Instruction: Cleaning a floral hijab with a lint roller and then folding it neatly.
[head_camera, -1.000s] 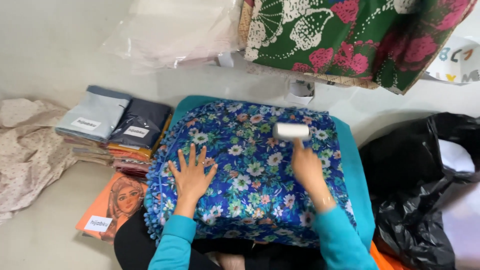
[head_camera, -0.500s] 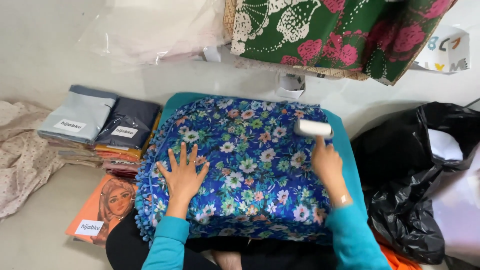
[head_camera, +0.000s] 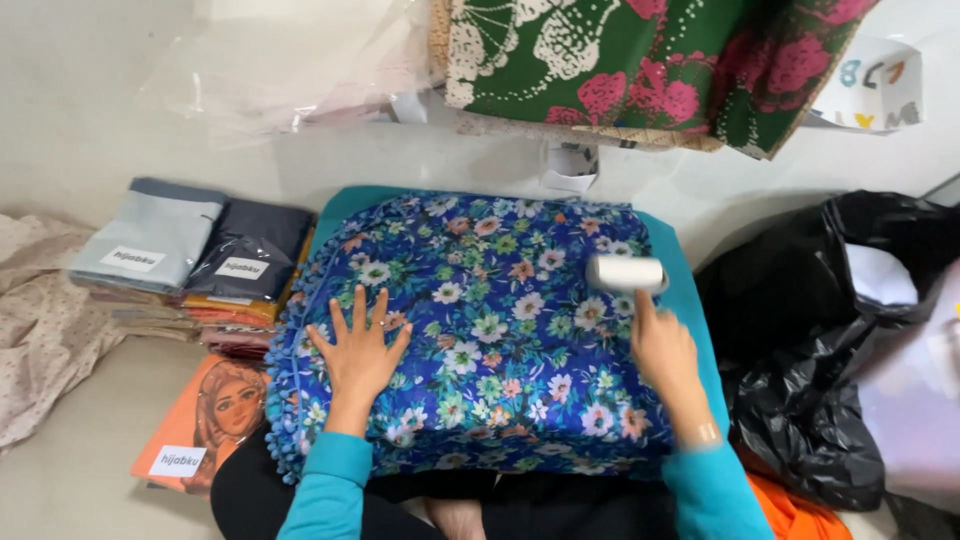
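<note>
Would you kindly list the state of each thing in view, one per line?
Floral cloth: folded, spread flat on the teal cloth.
Lint roller: held by the right hand, resting on the floral cloth.
Left hand: fingers spread, pressing the floral cloth.
Packed cloths: bagged, stacked.
Black bag: open, crumpled.

Right hand (head_camera: 664, 352) with white lint roller (head_camera: 627, 273) went from cloth's far middle rightward to the right edge, then drew slightly nearer.
</note>
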